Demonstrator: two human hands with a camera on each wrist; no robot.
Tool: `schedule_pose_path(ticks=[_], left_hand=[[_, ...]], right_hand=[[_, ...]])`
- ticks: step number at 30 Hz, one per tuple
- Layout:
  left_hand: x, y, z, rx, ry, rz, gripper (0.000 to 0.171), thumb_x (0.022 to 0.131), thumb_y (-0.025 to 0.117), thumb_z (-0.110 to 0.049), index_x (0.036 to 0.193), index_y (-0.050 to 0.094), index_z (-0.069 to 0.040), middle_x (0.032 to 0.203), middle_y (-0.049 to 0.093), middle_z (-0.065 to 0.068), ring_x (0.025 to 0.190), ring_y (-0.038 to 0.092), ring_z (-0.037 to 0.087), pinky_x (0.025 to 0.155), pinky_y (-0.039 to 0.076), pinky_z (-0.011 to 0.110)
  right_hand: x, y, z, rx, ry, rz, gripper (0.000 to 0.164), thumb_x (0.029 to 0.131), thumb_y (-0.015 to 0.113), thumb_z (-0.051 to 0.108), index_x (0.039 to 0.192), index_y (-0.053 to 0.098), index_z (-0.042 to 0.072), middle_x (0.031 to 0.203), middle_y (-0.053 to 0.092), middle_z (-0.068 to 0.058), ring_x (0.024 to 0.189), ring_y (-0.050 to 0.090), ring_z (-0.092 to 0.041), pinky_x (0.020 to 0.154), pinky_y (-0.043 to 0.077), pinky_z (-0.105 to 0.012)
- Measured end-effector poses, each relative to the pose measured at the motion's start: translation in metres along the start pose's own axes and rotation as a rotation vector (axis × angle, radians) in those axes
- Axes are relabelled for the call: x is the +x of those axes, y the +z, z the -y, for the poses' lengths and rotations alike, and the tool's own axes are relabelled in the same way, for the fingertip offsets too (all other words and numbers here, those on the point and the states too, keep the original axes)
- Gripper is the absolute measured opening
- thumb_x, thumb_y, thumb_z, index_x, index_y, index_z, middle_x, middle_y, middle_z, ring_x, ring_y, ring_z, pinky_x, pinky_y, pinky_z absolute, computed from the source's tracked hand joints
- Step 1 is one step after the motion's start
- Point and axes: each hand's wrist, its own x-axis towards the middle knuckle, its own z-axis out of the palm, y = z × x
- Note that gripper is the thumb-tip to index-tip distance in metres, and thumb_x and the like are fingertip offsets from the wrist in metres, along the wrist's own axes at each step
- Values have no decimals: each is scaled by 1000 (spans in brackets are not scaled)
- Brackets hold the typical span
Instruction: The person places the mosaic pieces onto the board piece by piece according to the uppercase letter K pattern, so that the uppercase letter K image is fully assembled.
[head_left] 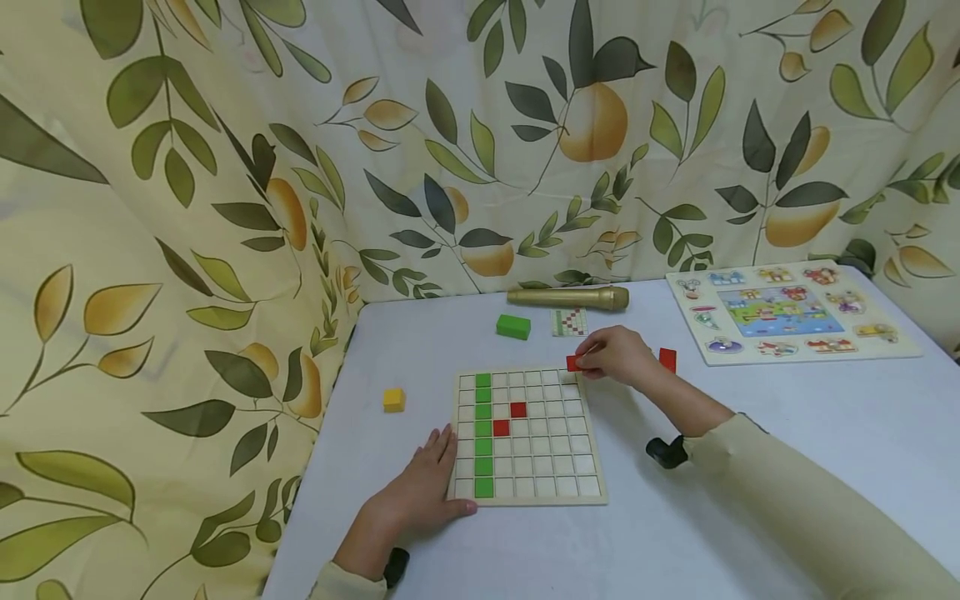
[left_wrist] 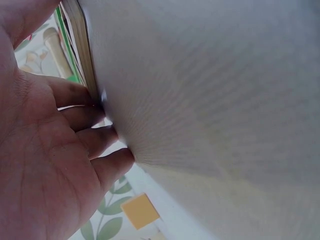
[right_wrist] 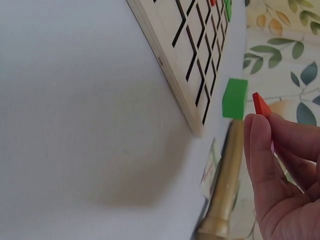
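- At the far right corner of the grid board (head_left: 543, 465): right hand (head_left: 617, 357) has a red tile (head_left: 573, 363) pinched between thumb and fingers, off the worktop (head_left: 637, 550).
- Left hand (head_left: 422, 483): fingers straight, slightly apart, against the board's left edge; thumb at its near edge. Reads as bracing.
- Step in hand, my read: filling cells one tile at a time, red in play.
- Next move should call for picking a cell, squaring the tile to it, lowering flat. Which cell: can't tell. Risk: tile catching a divider.
- Board contents: green tiles (head_left: 483, 446) down the second column from left; two red ones (head_left: 518, 409) touching corner to corner, just right of that. Other cells pale.
- Outside the grid: green block (head_left: 513, 327) and pattern card (head_left: 570, 322) beyond its far edge, yellow block (head_left: 393, 400) left, red block (head_left: 667, 360) right, partly hidden by the right forearm.
- Far right: picture board (head_left: 885, 354), pictures around a central scene.
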Motion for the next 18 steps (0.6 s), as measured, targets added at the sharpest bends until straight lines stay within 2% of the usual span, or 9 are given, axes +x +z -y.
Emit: schedule_pose_path(ticks=[8,18], left_hand=[[0,0,1,6,-8,10,108,85,74,-58,160,19,-3,168,10,10,154,5,27,121,19,49],[1,1,2,15,1,5,108,85,73,-59,160,20,-3,168,10,11,154,6,28,121,19,48]], right_hand=[[5,21,5,-38,14,20,15,93,72,10,103,72,-1,89,70,-11,76,71,-25,76,60,-38],[10,40,6,-72,-14,41,11,91,74,10,97,74,0,82,73,-8,76,73,-28,64,55,-28]])
